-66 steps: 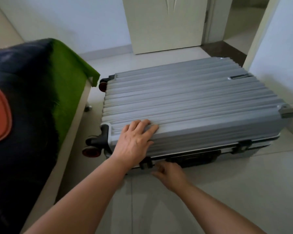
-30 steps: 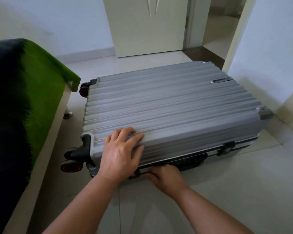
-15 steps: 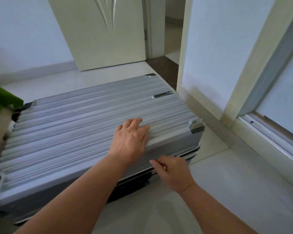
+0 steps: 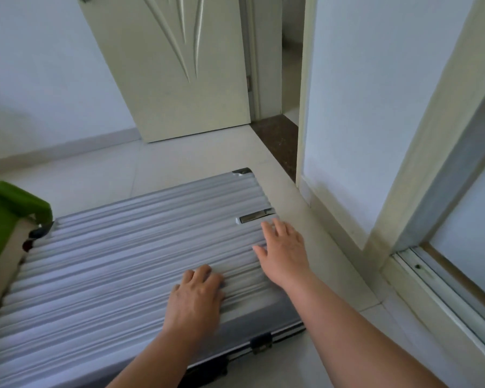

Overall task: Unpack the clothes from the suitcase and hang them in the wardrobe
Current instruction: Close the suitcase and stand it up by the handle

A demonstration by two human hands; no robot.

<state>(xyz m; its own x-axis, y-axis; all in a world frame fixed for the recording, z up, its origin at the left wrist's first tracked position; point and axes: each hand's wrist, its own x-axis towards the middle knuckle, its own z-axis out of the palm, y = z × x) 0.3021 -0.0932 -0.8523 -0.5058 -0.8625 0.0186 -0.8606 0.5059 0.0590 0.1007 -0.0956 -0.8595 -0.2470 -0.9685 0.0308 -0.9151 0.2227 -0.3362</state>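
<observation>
Silver ribbed suitcase lies flat. Left hand presses palm-down near its front edge; right hand lies flat farther in, fingers spread, both grips open, empty.

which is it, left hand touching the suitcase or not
Touching: head view shows the left hand lying flat on the ridged lid of the suitcase, no gap visible.

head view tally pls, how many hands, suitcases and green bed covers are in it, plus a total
hands: 2 (left hand, right hand, both flat on the lid)
suitcase: 1
green bed cover: 1
total: 4
</observation>
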